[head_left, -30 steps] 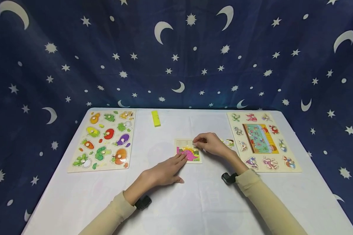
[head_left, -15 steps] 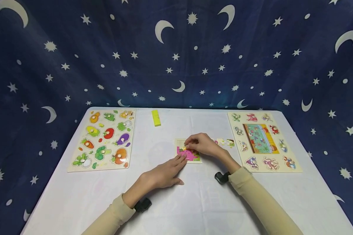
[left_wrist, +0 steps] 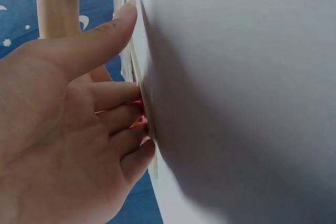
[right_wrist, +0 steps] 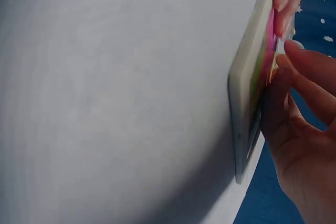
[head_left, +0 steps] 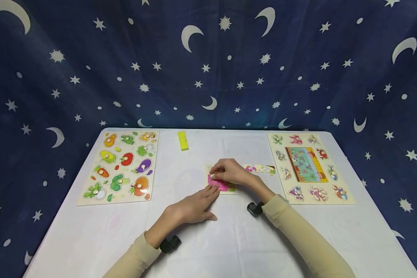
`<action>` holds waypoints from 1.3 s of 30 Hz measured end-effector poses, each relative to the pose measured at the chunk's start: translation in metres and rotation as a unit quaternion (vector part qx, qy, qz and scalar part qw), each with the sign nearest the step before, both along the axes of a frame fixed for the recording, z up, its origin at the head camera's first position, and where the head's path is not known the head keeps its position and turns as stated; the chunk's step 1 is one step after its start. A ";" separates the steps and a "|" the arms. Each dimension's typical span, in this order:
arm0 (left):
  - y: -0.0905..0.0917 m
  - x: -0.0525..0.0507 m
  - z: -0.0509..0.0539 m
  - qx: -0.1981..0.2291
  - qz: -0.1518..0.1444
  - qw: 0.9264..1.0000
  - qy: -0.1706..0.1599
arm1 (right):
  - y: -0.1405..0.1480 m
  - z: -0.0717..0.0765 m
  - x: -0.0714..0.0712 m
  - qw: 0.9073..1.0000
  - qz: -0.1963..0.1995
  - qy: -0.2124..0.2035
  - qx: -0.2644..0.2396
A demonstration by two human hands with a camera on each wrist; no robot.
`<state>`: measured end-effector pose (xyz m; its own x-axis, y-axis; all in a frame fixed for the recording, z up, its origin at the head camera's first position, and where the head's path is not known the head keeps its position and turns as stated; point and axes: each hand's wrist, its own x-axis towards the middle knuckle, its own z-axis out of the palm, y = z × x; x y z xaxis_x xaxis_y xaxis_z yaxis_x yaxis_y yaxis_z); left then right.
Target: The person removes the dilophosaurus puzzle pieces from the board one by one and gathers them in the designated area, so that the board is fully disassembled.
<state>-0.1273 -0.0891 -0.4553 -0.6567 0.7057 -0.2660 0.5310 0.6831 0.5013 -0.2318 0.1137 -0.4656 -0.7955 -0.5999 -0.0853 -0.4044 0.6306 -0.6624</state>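
A small wooden jigsaw puzzle board with a pink picture lies at mid-table in the head view. My left hand rests on its lower left part with fingers extended and thumb spread. Over the board's upper part, my right hand pinches a small pale puzzle piece between thumb and fingertips, near the upper left corner. The right hand covers much of the board's top. In the right wrist view the board's edge stands out; the piece is mostly hidden by the fingers. Several loose puzzle pieces lie right of the board.
A vegetable peg puzzle lies at the left, a sea-animal peg puzzle at the right. Toward the back is a yellow block. A dark blue curtain with moons and stars hangs behind the white table.
My right hand has moved left across the board with the piece, uncovering the loose pieces at the right. The left hand has stayed on the board.
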 end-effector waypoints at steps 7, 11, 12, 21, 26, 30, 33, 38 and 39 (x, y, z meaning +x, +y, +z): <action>-0.001 0.001 -0.001 0.006 -0.001 1.000 -0.001 | -0.006 0.000 0.002 1.000 -0.010 -0.001 0.001; -0.003 0.002 -0.001 0.009 0.004 1.000 -0.005 | -0.009 -0.002 0.002 1.000 -0.015 -0.014 -0.002; -0.004 0.002 -0.001 0.010 0.004 1.000 -0.005 | -0.009 -0.002 0.002 1.000 -0.018 -0.015 0.000; -0.003 0.002 0.000 0.013 0.000 1.000 0.003 | -0.009 -0.004 0.000 0.999 -0.034 -0.033 0.002; -0.003 0.001 0.001 0.006 -0.005 1.000 0.010 | -0.008 -0.005 -0.001 0.999 -0.038 -0.038 -0.004; -0.002 0.001 0.002 0.002 -0.006 1.000 0.012 | -0.009 -0.004 -0.001 0.999 -0.040 -0.034 -0.005; -0.002 0.001 0.002 0.002 -0.007 1.000 0.011 | -0.009 -0.003 0.000 0.998 -0.041 -0.042 -0.007; -0.001 0.001 0.001 -0.003 -0.002 1.000 -0.001 | -0.009 -0.001 -0.001 0.997 -0.048 -0.064 -0.015; -0.001 0.000 0.001 -0.004 -0.001 1.000 -0.003 | -0.009 -0.001 -0.001 0.996 -0.051 -0.068 -0.016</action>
<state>-0.1268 -0.0902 -0.4542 -0.6532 0.7049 -0.2765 0.5294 0.6863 0.4988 -0.2331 0.1046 -0.4664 -0.8348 -0.5209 -0.1785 -0.2450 0.6417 -0.7267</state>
